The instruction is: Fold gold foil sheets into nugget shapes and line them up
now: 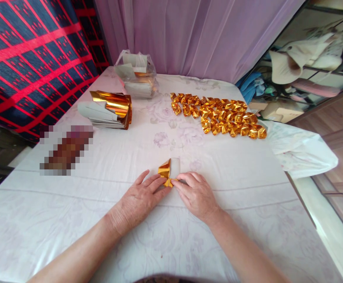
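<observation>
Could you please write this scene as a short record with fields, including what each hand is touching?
Left hand: the left hand has its fingers on the folded gold sheet
Right hand: the right hand touches the sheet's near edge
Sheet: gold on the left, pale on the right
Far left: a stack of sheets, gold and pale; beyond it, a clear plastic bag holding more
Far right: rows of gold folded pieces
Surface: pale flowered tablecloth
Unclear: pixelated item at left

The person's left hand [143, 196] and right hand [198, 198] are bare, as are both forearms [84, 239]. Fine creases line the left wrist [117, 224]. A dark, curved sliver [159, 280] at the bottom edge, possibly clothing, is too small to identify.
</observation>
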A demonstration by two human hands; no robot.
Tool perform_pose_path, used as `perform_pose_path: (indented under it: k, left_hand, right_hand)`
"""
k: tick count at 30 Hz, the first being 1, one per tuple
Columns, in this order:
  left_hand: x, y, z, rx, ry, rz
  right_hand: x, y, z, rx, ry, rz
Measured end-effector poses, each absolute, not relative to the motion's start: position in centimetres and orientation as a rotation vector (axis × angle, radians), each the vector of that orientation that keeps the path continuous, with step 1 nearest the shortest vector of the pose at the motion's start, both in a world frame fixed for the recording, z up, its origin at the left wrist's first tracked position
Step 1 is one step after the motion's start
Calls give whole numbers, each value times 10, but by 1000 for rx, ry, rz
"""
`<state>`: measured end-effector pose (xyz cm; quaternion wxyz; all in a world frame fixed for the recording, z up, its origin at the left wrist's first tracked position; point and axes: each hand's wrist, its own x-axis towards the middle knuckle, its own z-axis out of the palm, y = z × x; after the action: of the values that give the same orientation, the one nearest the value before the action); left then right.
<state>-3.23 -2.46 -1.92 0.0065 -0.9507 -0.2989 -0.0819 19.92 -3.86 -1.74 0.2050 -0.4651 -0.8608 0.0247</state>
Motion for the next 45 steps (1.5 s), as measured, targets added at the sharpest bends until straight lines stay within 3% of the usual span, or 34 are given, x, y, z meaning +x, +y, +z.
perform_pose_path:
  k: [28, 45]
  left_hand:
    - [-27, -25, -11, -3001, -995, -215]
    - [-26, -24, -12, -2988, -1025, -270]
  right_hand:
    - [202, -46, -16, -1286, -2416, 59]
    - [221, -48, -20, -1534, -2355, -53]
